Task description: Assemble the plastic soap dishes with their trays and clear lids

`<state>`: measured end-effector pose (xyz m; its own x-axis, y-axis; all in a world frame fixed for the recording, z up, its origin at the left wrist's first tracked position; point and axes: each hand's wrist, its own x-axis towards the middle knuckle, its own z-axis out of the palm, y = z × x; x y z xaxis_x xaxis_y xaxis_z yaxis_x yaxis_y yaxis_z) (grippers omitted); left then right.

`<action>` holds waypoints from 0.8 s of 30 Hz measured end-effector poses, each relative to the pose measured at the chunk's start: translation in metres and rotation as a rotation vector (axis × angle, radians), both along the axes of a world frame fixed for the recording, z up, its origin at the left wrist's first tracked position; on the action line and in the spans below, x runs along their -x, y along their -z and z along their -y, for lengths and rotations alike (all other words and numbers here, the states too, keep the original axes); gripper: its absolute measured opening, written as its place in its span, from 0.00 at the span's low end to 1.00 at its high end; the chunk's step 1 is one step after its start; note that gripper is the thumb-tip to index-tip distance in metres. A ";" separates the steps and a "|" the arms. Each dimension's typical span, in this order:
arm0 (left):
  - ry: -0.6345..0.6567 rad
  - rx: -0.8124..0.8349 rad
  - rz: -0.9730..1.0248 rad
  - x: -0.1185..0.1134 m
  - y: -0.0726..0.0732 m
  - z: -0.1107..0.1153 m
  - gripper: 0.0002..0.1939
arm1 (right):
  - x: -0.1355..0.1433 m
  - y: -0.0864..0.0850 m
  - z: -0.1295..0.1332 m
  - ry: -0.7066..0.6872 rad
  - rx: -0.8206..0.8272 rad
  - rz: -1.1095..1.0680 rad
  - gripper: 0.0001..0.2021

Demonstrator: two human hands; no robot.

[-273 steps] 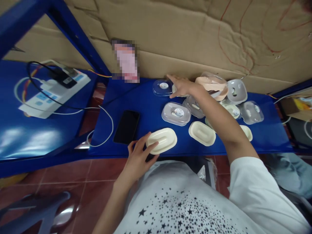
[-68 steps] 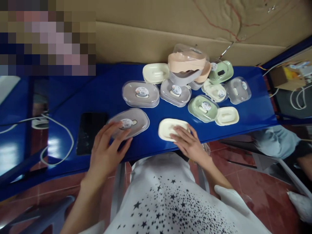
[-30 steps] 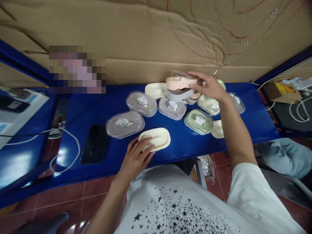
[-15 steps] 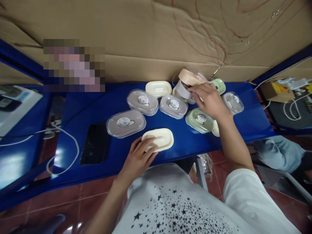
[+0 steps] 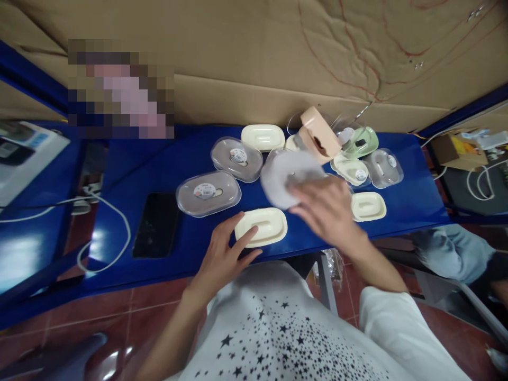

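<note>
I see right hand [image 5: 331, 214] gripping blurred grey piece [image 5: 281, 168], beyond cream dish [image 5: 273, 228] and to its right. Dish lies on blue shelf [image 5: 212, 238], long axis roughly left-right; left hand [image 5: 222, 259] nearer, fingers spread wide, touching its left end.

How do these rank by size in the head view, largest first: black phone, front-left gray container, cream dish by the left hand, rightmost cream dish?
1. Black phone and front-left gray container: too alike to rank
2. Cream dish by the left hand
3. Rightmost cream dish
</note>
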<state>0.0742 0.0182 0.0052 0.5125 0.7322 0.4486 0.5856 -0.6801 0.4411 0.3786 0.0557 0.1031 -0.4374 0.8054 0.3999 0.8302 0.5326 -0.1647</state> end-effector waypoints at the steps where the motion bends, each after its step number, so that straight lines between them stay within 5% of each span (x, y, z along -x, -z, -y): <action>1: -0.015 -0.024 0.025 0.002 -0.001 0.002 0.45 | 0.014 0.012 0.016 -0.058 0.036 0.034 0.37; 6: 0.055 -0.038 -0.034 0.012 -0.010 0.003 0.41 | 0.065 0.072 0.064 -0.214 0.184 0.118 0.29; 9: 0.117 -0.033 -0.137 0.017 -0.013 -0.001 0.30 | 0.073 0.086 0.068 -0.222 0.133 0.096 0.22; 19: 0.121 0.034 -0.138 0.015 -0.003 -0.009 0.20 | 0.033 0.085 0.061 -0.189 0.154 0.125 0.21; 22: 0.102 0.029 -0.154 0.013 -0.002 -0.009 0.18 | 0.017 0.073 0.045 -0.232 0.080 0.039 0.16; 24: 0.085 0.031 -0.158 0.012 -0.003 -0.008 0.18 | -0.012 0.058 0.019 -0.108 -0.028 -0.084 0.15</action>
<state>0.0621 0.0260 0.0082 0.6356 0.6954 0.3352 0.5903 -0.7176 0.3696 0.3911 0.0367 0.0454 -0.4849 0.7436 0.4603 0.7518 0.6233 -0.2150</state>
